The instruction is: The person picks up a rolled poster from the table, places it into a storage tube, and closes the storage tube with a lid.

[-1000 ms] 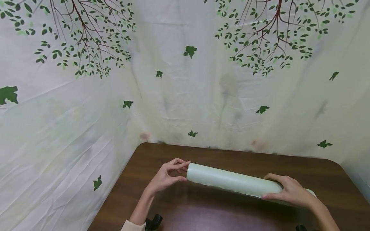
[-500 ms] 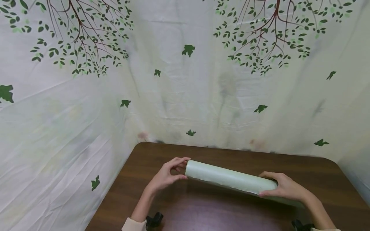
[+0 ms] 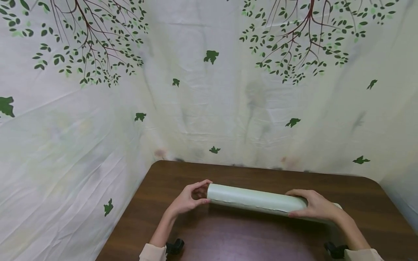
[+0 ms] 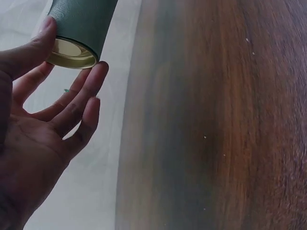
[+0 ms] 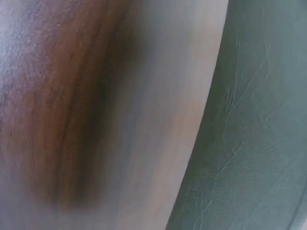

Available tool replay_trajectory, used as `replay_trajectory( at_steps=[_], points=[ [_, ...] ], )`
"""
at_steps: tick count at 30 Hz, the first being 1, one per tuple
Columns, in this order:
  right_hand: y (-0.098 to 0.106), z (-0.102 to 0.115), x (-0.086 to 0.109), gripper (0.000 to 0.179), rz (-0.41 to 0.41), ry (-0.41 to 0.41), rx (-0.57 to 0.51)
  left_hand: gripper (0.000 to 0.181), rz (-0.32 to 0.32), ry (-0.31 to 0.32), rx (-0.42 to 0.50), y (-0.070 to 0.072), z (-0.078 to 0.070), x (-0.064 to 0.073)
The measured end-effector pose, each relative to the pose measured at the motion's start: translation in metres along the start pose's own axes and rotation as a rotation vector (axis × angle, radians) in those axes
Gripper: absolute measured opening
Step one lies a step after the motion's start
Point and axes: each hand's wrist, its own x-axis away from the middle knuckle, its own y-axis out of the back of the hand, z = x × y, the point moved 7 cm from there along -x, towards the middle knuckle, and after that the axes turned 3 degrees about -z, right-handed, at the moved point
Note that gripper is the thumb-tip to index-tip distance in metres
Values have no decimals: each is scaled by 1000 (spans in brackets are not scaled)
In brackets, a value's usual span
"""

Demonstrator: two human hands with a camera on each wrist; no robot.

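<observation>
A long roll of pale green, leather-like sheet (image 3: 254,197), its right end a little nearer to me, lies across my view close over the table. A wavy free edge runs along its front. My left hand (image 3: 189,197) holds its left end with thumb and fingertips at the rim. In the left wrist view that end of the rolled sheet (image 4: 84,24) shows a yellowish inside, with the left hand's thumb (image 4: 41,43) on its side. Near the other end, my right hand (image 3: 315,206) grips the roll from above. The right wrist view shows creased green sheet (image 5: 249,124) close up; the hand is out of that view.
The brown wooden table (image 3: 228,239) has rounded far corners. A white cloth backdrop (image 3: 228,108) with printed leaves and branches hangs behind it and along the left. Black wrist straps (image 3: 175,246) show at both cuffs.
The roll has shifted slightly left and lies more level, and its free edge has turned up onto the front face. My right hand has moved left with it; its sleeve has come into view.
</observation>
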Motion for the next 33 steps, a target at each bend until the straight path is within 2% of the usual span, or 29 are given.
replay_trajectory(
  at_steps=[5,10,18,23,27,30,33],
  points=[
    [-8,-11,-5,56,-38,-27,82,60,-12,6,-30,2,10,-2],
    [-15,-16,-10,60,-34,-55,132,58,1,18,-75,3,21,-6],
    [-21,-13,-23,60,-21,-14,111,60,31,100,-49,7,43,-9],
    [-27,-13,-28,58,0,-16,102,61,81,115,-19,7,48,-6],
    [-28,-16,-30,59,4,-52,107,62,65,110,-7,9,50,-6],
    [-24,-15,-30,62,-27,-55,169,68,57,96,-6,8,49,-9],
    [-18,-12,-26,68,-76,-40,241,74,79,86,-12,4,47,-12]
  ],
)
